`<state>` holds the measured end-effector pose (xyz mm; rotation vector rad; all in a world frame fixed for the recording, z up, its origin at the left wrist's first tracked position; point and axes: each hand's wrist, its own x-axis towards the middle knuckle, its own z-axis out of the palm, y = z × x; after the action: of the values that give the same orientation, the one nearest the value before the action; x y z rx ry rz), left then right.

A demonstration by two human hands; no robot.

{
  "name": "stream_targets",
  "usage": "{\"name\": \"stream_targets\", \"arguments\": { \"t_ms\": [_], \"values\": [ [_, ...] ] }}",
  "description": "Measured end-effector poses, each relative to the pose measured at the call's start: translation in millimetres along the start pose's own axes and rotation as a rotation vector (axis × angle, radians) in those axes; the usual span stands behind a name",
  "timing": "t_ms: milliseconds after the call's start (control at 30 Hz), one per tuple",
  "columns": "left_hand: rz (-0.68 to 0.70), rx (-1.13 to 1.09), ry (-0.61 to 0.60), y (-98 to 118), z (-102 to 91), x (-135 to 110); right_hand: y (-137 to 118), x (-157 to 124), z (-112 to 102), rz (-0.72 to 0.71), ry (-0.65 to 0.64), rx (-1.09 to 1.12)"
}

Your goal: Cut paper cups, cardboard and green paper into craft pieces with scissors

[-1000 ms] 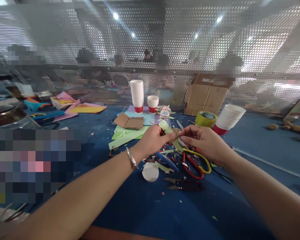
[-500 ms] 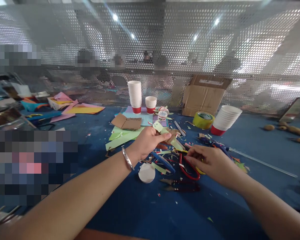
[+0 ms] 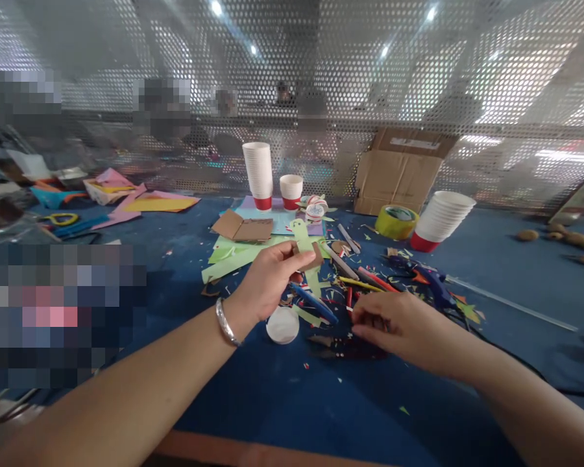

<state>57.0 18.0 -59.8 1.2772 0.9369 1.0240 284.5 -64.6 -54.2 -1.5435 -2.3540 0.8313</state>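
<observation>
My left hand (image 3: 267, 279) is raised over the blue table, its fingers pinched on a pale green paper strip (image 3: 307, 253) backed by a small brown cardboard piece (image 3: 313, 258). My right hand (image 3: 399, 327) rests low on the table with its fingers curled over the handles of scissors (image 3: 338, 347), which it mostly hides. Whether it grips them I cannot make out. A white round lid (image 3: 283, 325) lies just below my left hand. Coloured scissors and a blue pen (image 3: 314, 303) are scattered between my hands.
Paper cup stacks (image 3: 258, 172) (image 3: 438, 220), a yellow tape roll (image 3: 396, 222) and a cardboard box (image 3: 403, 170) stand at the back. Green paper sheets (image 3: 233, 256), a cardboard flap (image 3: 242, 228) and scraps litter the middle. A perforated metal screen (image 3: 418, 78) closes the far side; people sit behind it.
My right hand let go of the green strip and dropped to the table, then slid left onto the scissors. My left hand kept the strip and lifted it slightly.
</observation>
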Motion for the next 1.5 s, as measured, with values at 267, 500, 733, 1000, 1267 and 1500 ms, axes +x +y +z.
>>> {"name": "stream_targets", "arguments": {
  "t_ms": [267,500,733,1000,1267,1500],
  "values": [
    [-0.044,-0.047,-0.021,0,-7.9,-4,-11,-4,10,-0.080,-0.036,-0.160],
    [-0.014,0.000,-0.081,-1,-6.5,-7,-10,-5,14,-0.130,-0.037,-0.200],
    [0.022,0.204,-0.210,4,-3.1,-13,-8,0,6,-0.094,0.087,-0.134],
    [0.156,0.539,-0.395,1,2.9,-22,-4,2,2,-0.034,0.303,0.074],
    [0.227,0.731,-0.507,8,9.5,-32,-4,1,3,-0.186,0.429,0.037],
    [0.058,0.436,-0.545,0,12.0,-32,-7,-1,9,-0.281,0.420,0.014]
  ]
}}
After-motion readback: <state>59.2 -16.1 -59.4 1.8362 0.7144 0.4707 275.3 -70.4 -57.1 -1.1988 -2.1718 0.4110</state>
